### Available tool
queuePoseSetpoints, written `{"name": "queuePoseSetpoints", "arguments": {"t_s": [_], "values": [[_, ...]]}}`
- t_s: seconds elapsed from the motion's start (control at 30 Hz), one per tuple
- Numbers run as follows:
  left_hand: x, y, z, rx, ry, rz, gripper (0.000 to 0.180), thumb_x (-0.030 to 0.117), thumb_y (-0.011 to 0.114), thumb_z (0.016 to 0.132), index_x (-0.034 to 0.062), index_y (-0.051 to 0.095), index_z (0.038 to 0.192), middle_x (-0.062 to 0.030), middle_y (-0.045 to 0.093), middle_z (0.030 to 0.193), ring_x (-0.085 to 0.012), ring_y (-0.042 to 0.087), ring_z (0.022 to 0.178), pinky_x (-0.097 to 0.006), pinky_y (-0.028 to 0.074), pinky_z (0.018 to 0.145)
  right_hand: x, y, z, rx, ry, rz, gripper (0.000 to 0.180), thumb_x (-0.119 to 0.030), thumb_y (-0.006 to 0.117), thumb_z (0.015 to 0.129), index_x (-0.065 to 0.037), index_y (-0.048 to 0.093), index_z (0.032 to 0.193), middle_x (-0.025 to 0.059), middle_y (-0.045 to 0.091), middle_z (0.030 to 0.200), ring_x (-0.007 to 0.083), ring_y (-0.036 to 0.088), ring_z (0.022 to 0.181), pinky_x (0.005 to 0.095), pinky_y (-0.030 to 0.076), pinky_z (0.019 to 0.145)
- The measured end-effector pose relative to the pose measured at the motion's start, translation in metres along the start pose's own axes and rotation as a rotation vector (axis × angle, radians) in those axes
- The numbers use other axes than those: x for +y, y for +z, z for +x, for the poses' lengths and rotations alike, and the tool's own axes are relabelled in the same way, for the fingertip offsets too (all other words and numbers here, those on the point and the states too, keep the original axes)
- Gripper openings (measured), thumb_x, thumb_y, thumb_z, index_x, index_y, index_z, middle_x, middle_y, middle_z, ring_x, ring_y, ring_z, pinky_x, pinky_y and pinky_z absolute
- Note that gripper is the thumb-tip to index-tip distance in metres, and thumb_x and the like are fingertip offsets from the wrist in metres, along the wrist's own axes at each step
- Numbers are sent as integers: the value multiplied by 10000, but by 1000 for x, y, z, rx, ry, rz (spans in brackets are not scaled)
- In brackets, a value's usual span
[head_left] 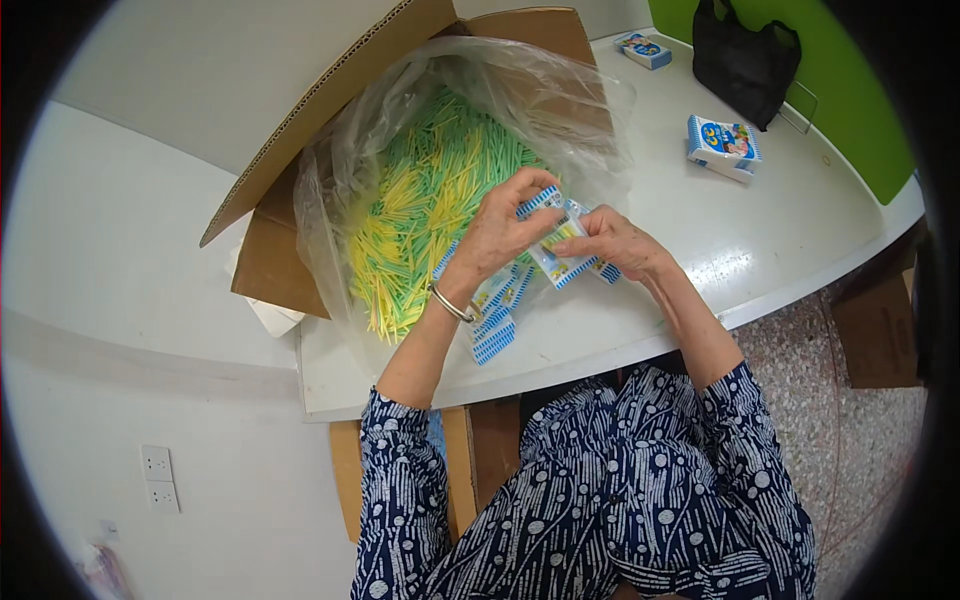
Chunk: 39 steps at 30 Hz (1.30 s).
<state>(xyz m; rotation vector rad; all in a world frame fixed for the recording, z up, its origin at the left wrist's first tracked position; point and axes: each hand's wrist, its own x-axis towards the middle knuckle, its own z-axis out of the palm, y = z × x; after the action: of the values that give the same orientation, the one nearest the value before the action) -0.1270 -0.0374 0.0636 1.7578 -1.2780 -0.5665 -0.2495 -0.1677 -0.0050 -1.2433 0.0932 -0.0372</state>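
Both of my hands hold a small blue-and-white packet (568,268) with a see-through window that shows something yellow-green inside. My left hand (505,225), with a bangle at the wrist, pinches its upper end. At its right side, my right hand (615,245) grips with thumb and fingers. More flat packets (493,335) with blue striped edges lie on the table under my left wrist, and others show partly behind my right hand. Just beyond my hands, a heap of thin yellow and green sticks (440,190) fills a clear plastic bag (335,165).
The bag lines a large open cardboard box (540,35) on the white table (790,215). At the right are two blue-and-white packs, one nearer (724,145) and one farther (643,50), and a black bag (745,60) by a green panel (860,110). A brown carton (875,335) stands on the floor.
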Motion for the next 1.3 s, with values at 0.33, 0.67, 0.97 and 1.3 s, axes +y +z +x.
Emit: {"name": "queuePoseSetpoints", "arguments": {"t_s": [0.33,0.67,0.97,1.3], "values": [[2,5,7,-85,74,76,293,109,651,792,8,536,1042,-35,567,991,-117,548,923,-263,449,814,5,-8,0,37,108,-193,234,-189,780,718,-6,675,820,24,651,770,37,539,664,204,383,530],[-38,-19,-19,-9,-160,755,177,184,626,782,11,630,815,-138,627,776,-249,622,722,-349,484,661,-1,-24,-4,167,-36,-52,243,-185,729,763,19,685,888,82,688,790,94,619,643,212,488,607],[-64,-7,-25,95,63,997,144,140,595,737,0,583,708,-184,594,739,-358,584,722,-443,465,631,7,-22,-1,85,39,56,215,-164,693,812,20,674,922,61,680,820,84,612,664,207,486,591],[-45,-40,-6,400,-29,2,226,83,627,849,8,534,1040,-29,631,771,-78,564,714,-235,465,656,9,-20,2,48,87,-28,234,-196,706,804,18,680,894,53,677,795,73,593,661,207,461,605]]}}
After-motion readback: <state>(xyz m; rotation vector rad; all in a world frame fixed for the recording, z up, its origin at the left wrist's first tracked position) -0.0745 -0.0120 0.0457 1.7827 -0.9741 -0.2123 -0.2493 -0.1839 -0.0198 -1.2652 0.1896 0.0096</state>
